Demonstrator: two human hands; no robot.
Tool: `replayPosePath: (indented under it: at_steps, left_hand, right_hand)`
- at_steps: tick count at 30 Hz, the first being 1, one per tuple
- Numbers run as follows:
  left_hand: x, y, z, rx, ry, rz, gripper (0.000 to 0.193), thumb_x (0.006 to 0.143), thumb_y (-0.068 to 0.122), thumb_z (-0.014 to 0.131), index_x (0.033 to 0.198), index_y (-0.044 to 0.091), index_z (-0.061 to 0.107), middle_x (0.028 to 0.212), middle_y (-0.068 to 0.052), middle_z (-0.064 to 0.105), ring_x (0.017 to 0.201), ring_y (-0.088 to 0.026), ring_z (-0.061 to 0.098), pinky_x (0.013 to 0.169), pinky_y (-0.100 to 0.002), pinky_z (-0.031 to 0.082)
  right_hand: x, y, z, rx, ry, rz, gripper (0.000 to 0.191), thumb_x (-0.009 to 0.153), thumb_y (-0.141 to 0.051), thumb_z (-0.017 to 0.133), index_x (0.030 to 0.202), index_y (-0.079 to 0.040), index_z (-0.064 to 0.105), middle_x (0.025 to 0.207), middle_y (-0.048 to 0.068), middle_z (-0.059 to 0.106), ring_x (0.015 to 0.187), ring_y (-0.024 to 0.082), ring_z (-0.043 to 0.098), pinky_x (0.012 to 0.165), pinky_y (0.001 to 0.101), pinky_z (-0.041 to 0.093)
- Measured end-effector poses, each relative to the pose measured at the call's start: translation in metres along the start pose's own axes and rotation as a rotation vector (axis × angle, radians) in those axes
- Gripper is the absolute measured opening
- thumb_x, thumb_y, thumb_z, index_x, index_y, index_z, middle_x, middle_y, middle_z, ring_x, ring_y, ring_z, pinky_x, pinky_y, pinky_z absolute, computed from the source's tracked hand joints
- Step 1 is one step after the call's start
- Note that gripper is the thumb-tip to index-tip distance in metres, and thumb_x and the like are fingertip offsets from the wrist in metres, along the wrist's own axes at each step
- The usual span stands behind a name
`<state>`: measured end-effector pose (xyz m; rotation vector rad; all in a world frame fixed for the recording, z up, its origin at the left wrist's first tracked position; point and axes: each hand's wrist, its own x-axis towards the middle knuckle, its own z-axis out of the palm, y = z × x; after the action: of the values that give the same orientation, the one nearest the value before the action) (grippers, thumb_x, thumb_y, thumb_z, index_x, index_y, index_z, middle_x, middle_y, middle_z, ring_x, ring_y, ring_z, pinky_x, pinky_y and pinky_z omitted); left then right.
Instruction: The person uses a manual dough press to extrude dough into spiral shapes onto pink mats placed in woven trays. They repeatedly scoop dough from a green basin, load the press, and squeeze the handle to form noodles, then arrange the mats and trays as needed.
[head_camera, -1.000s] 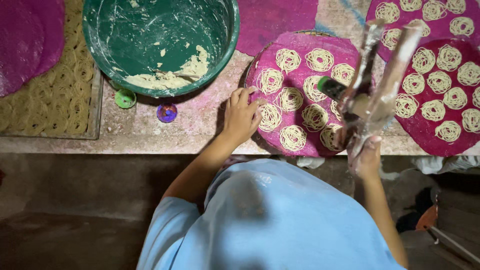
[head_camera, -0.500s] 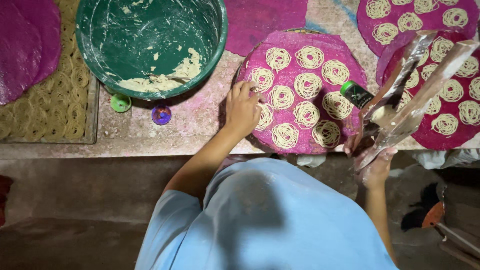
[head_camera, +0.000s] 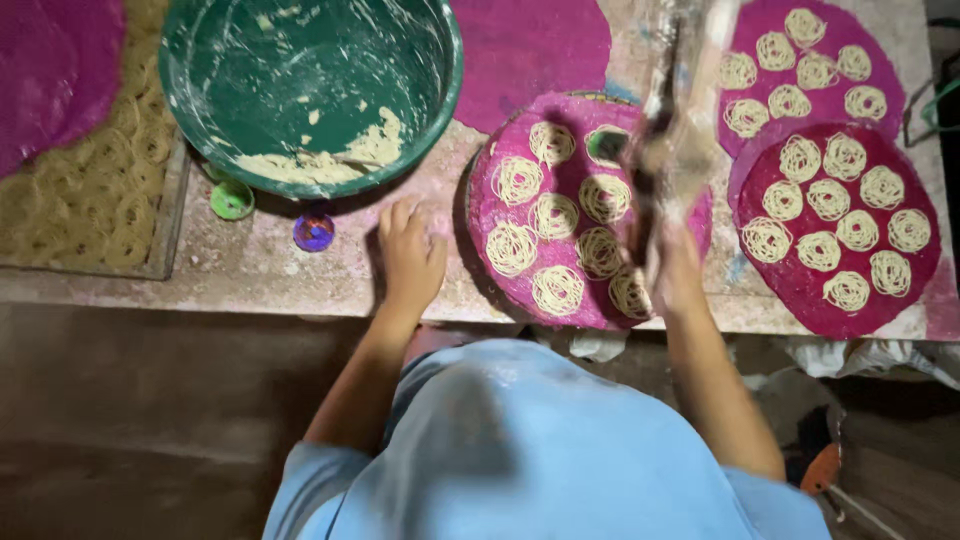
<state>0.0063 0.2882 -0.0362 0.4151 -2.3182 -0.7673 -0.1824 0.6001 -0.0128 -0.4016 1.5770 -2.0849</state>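
Dough press (head_camera: 672, 120): metal, hand-operated, tall with long handles, heavily motion-blurred, details not readable. It is held above the middle pink round mat (head_camera: 500, 235), over its right half. A green-tinted end of the press shows near the mat's upper part, exact shape unclear.

Right hand (head_camera: 672, 268): closed around the lower part of the press, fingers wrapped on it, at the mat's lower right edge. Blurred, so finger positions can't be made out.

Left hand (head_camera: 410, 255): flat, palm down on the stone counter (head_camera: 250, 270), fingers loosely spread and pointing up toward the bowl, holding nothing. It sits just beside the mat's left edge, apart from it or barely touching, can't tell.

Middle mat carries coiled noodle nests (head_camera: 512, 248), pale yellow, roughly eight, spaced apart. Two more pink mats (head_camera: 800, 290) to the right, overlapping, both covered with the same coils. Plain pink mat (head_camera: 530, 50) above the middle one, bare.

Green bowl (head_camera: 310, 90) upper left, smeared inside, with a lump of pale dough (head_camera: 330, 160) at its lower wall. Small green cap (head_camera: 232, 200) and small purple cap (head_camera: 314, 232) on the counter just below the bowl. Woven tray (head_camera: 90, 190) at far left. Person wears a light blue shirt (head_camera: 540, 450).
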Motion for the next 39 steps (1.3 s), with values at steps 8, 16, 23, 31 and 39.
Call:
replayPosePath:
  at_steps: [8, 16, 23, 31, 39]
  left_hand:
    - [-0.055, -0.053, -0.048, -0.101, -0.205, -0.021, 0.032, 0.083, 0.008, 0.063, 0.112, -0.004, 0.061, 0.123, -0.027, 0.057, 0.119, -0.048, 0.048, 0.103, -0.052, 0.04]
    - [-0.02, -0.09, -0.099, -0.311, -0.637, -0.401, 0.041, 0.086, 0.006, 0.052, 0.126, 0.009, 0.064, 0.121, -0.012, 0.065, 0.104, -0.026, 0.065, 0.08, -0.037, 0.052]
    - [0.011, -0.112, -0.063, -0.603, -0.822, -0.274, 0.042, 0.092, 0.003, 0.049, 0.132, 0.004, 0.059, 0.126, -0.013, 0.066, 0.115, -0.024, 0.064, 0.097, -0.034, 0.051]
    - [0.054, -0.082, 0.038, -0.478, -0.683, -0.162, 0.058, 0.091, 0.011, 0.059, 0.147, 0.001, 0.044, 0.13, -0.017, 0.053, 0.107, -0.024, 0.064, 0.085, -0.037, 0.053]
    - [0.052, -0.03, 0.047, -0.122, -0.496, -0.162, 0.039, 0.095, 0.019, 0.062, 0.13, 0.002, 0.062, 0.119, -0.02, 0.062, 0.093, -0.032, 0.069, 0.085, -0.041, 0.054]
  right_hand:
    - [0.209, -0.023, 0.16, -0.723, 0.036, 0.091, 0.042, 0.091, -0.037, 0.068, 0.118, -0.004, 0.066, 0.096, 0.008, 0.074, 0.081, 0.018, 0.072, 0.068, 0.0336, 0.06]
    - [0.264, 0.002, 0.242, -1.247, 0.255, -0.177, 0.081, 0.077, -0.035, 0.078, 0.146, -0.003, 0.048, 0.102, 0.027, 0.069, 0.089, 0.045, 0.068, 0.077, 0.0523, 0.054]
    - [0.207, -0.024, 0.153, -1.148, 0.276, -0.1, 0.058, 0.09, -0.039, 0.075, 0.138, -0.009, 0.06, 0.144, 0.027, 0.046, 0.136, 0.043, 0.04, 0.112, 0.054, 0.033]
    - [0.089, -0.05, -0.051, -1.56, 0.607, 0.323, 0.029, 0.099, -0.026, 0.066, 0.104, 0.002, 0.075, 0.106, 0.028, 0.07, 0.097, 0.045, 0.069, 0.086, 0.0532, 0.054]
    - [0.068, -0.034, -0.08, -1.38, 0.635, 0.179, 0.03, 0.091, -0.031, 0.072, 0.096, -0.002, 0.076, 0.093, 0.025, 0.072, 0.086, 0.043, 0.07, 0.079, 0.0533, 0.055]
